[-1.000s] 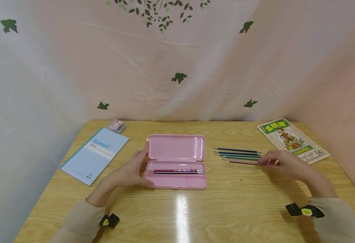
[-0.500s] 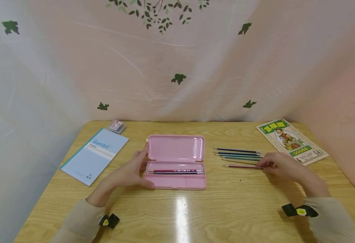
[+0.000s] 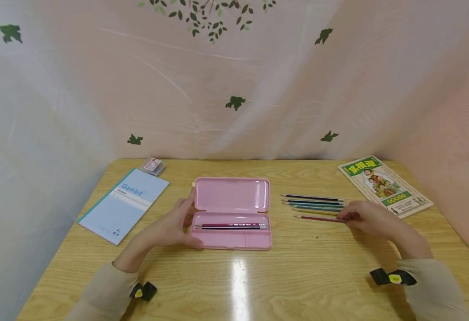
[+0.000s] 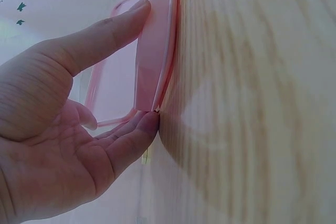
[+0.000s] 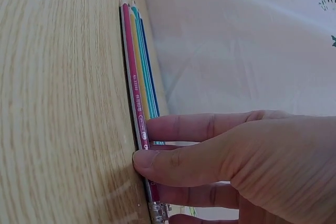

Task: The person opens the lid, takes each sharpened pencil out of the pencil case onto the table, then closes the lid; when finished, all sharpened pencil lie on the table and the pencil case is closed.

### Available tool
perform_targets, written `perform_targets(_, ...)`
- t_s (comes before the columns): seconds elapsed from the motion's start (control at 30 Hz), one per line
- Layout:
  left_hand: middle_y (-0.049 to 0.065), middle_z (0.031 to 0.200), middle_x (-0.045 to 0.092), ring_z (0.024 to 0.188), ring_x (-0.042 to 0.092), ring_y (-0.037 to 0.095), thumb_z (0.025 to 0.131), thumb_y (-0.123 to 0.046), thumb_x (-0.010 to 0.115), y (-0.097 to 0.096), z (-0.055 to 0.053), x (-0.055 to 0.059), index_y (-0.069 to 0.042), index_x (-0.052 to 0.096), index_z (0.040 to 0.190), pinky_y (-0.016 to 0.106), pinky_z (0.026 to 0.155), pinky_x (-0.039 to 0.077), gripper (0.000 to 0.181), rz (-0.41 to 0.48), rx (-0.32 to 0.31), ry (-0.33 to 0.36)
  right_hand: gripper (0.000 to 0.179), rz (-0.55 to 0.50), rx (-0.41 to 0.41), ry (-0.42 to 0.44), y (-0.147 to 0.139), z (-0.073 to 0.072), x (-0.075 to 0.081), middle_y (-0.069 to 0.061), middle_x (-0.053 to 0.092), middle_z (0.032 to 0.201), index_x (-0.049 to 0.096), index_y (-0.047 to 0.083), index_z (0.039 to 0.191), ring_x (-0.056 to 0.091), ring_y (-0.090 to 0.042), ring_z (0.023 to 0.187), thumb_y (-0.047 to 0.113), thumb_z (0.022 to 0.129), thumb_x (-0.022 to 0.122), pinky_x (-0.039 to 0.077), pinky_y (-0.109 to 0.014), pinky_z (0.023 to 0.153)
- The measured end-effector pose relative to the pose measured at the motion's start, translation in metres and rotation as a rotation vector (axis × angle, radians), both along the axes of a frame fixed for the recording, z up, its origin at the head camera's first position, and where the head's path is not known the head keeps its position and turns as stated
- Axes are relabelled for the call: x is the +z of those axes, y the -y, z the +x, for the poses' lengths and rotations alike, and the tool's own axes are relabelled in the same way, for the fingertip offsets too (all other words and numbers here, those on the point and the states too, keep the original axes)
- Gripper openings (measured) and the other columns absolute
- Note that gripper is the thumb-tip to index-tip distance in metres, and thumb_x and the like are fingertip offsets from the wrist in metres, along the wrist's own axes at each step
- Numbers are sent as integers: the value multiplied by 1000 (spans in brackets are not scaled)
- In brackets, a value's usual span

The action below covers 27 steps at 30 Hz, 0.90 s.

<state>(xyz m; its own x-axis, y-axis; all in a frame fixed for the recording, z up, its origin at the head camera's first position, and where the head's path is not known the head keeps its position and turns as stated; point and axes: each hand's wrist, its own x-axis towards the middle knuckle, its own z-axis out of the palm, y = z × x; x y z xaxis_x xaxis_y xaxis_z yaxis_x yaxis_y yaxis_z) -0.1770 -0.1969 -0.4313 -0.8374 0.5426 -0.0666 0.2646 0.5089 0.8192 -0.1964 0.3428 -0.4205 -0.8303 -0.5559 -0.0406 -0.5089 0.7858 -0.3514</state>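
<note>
A pink pencil case point(image 3: 222, 240) lies with its lid folded back in the head view. Two pencils point(image 3: 230, 226), one red and one dark, lie in its long rear compartment. My left hand point(image 3: 169, 229) holds the case's left end, thumb at the front side and fingers by the hinge end. To the right, my right hand point(image 3: 375, 221) pinches a red pencil point(image 5: 135, 85) near its eraser end, between thumb and fingers. Its tip points left, close over the table. Just behind it several pencils point(image 3: 314, 203), dark, green and yellow, lie side by side.
A blue notebook point(image 3: 123, 205) lies at the left, with a small clear box point(image 3: 153, 166) behind it. At the back right is a green-and-cream booklet point(image 3: 384, 185). A pale curtain point(image 3: 178, 89) hangs behind the wooden table point(image 3: 298, 276).
My right hand has drawn the red pencil toward me, apart from the yellow one beside it. My left hand stays at the pencil case.
</note>
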Motion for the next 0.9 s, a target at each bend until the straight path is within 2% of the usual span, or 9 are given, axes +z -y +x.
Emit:
perform_targets(0.3, 22, 146, 29, 132, 48, 37, 72, -27, 95, -1, 0, 1, -16, -12, 163, 51, 110, 41, 140, -3, 1, 13, 22, -15, -26, -25, 3, 0, 5, 8, 71, 97, 79, 14, 101, 68, -18, 91, -1, 85, 77, 59, -40, 77)
perform_targets(0.53, 24, 146, 29, 133, 47, 39, 73, -26, 94, -1, 0, 1, -15, -12, 163, 53, 111, 40, 138, 5, -4, 6, 18, -58, -16, -95, 10, 1, 10, 7, 71, 96, 78, 13, 101, 66, -10, 84, 4, 86, 79, 59, -33, 71)
perform_targets(0.73, 22, 146, 29, 133, 47, 37, 72, -26, 94, -1, 0, 0, -17, -11, 163, 51, 110, 41, 139, 4, -5, 5, 19, -152, 65, -155, 36, 6, 25, 9, 69, 99, 77, 12, 109, 60, -1, 83, 9, 90, 76, 56, -31, 69)
perform_targets(0.9, 22, 145, 29, 132, 47, 38, 73, -27, 94, -1, 0, 0, -18, -11, 163, 51, 110, 42, 139, 8, -1, 9, 22, -210, 155, -200, 73, 4, 31, 6, 69, 101, 77, 12, 112, 57, -2, 83, 6, 91, 75, 55, -32, 67)
